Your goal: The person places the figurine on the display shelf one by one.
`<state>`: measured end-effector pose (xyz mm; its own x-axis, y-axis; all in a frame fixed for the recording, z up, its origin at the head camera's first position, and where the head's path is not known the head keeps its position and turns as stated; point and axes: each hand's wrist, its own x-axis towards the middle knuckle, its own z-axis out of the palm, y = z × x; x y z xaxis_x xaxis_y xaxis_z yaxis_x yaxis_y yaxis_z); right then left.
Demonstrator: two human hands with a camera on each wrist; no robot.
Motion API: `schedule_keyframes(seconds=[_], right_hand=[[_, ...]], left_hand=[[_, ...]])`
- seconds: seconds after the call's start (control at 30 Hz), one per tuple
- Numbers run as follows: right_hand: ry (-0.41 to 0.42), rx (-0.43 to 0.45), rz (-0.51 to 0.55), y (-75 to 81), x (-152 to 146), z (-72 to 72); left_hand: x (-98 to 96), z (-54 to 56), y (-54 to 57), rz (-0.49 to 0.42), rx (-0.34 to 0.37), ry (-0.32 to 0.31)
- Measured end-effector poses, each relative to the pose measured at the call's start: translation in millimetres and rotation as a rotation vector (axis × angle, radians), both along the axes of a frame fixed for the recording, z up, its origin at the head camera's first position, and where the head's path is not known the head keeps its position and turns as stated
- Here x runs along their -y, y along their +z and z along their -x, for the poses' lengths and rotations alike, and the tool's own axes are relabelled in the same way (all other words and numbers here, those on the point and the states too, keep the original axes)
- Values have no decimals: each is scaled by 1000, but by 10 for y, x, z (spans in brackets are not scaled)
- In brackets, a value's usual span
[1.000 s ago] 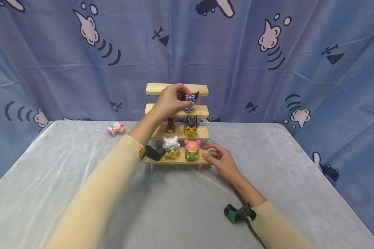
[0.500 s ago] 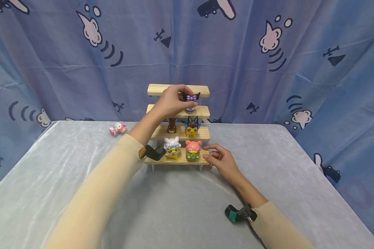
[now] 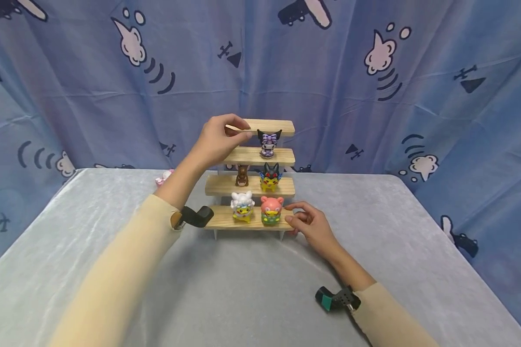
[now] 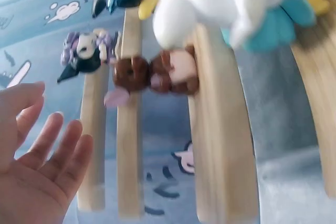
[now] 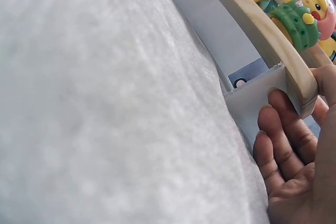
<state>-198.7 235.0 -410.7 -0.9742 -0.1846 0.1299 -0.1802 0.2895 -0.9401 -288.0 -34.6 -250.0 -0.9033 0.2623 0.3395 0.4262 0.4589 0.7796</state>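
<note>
A wooden tiered display stand (image 3: pixel 219 219) stands on the table. On its third tier from the bottom is a black-and-purple figurine (image 3: pixel 267 145) with a striped bow. My left hand (image 3: pixel 219 140) is just left of it with nothing between thumb and fingers; in the left wrist view those fingers (image 4: pixel 50 148) are spread, apart from the figurine. My right hand (image 3: pixel 311 225) grips the right end of the lowest plank. Thumb at the plank end and fingertips (image 5: pixel 270 119) against the white side support show in the right wrist view.
The lowest plank bears a white-hooded figurine (image 3: pixel 242 207) and a pink-hooded one (image 3: pixel 271 211). Above them stand a brown figurine (image 3: pixel 241 177) and a black-eared yellow one (image 3: pixel 270 178). A pink figurine (image 3: pixel 160 179), partly behind my left forearm, lies on the table. A patterned curtain (image 3: pixel 321 86) hangs behind.
My left hand has let go of the black-and-purple figurine and drawn away to the left; the figurine stays on its tier. My right hand keeps its grip on the stand.
</note>
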Motion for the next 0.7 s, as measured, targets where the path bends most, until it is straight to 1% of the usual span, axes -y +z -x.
schedule_keyframes(seconds=[0.2, 0.4, 0.53, 0.7], right_hand=[[-2, 3, -5, -2, -10, -2], [1, 8, 2, -1, -10, 3], [-1, -4, 6, 2, -20, 13], [13, -4, 15, -13, -11, 16]], left_hand=[[227, -22, -76, -15, -46, 70], [473, -20, -206, -33, -66, 150], [628, 7, -336, -81, -93, 185], [793, 61, -555, -147, -106, 234]])
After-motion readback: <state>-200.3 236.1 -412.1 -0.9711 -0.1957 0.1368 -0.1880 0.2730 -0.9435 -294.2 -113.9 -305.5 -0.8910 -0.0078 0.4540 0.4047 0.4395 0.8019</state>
